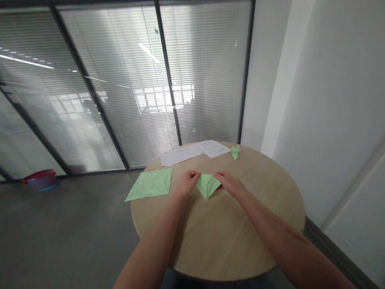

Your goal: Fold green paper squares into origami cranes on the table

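A partly folded light green paper (207, 184), shaped like a downward-pointing triangle, lies on the round wooden table (228, 237). My left hand (188, 181) pinches its upper left corner with curled fingers. My right hand (227, 181) grips its upper right corner the same way. Both hands rest on the tabletop.
A flat creased green sheet (151, 184) overhangs the table's left edge. Two white printed pages (195, 152) lie at the far side, with a small finished green paper figure (235, 152) beside them. A glass partition with blinds stands behind; a red basket (41, 179) sits on the floor at left.
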Demonstrator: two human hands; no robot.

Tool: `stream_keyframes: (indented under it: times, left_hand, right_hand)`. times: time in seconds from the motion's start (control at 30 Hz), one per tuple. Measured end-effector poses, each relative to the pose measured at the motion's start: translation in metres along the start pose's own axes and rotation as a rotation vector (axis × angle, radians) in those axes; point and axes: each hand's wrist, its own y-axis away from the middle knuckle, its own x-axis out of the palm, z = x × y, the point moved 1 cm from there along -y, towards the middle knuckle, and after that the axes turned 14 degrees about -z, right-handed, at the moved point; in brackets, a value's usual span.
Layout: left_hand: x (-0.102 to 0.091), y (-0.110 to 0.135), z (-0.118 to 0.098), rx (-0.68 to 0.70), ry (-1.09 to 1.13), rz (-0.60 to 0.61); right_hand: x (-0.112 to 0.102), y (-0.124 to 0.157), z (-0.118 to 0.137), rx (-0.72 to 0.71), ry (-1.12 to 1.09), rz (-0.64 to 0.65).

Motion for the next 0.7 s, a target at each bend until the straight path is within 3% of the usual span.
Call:
stream_keyframes:
  times: [0.17, 0.23, 0.43, 0.7]
  left_hand:
    - [0.003, 0.004, -0.001, -0.057, 0.071, 0.070]
    - [0.003, 0.004, -0.002, -0.048, 0.081, 0.088]
    - [0.002, 0.003, 0.001, -0.071, 0.062, 0.081]
    - [0.005, 0.000, 0.008, -0.091, 0.065, -0.002]
  right_hand:
    - [-0.007, -0.004, 0.005, -0.296, 0.308, -0.110]
    - [-0.007, -0.004, 0.005, -0.348, 0.374, -0.118]
    - [-0.006, -0.006, 0.001, -0.296, 0.365, -0.153]
    - [-0.003, -0.003, 0.000, -0.136, 0.202, -0.101]
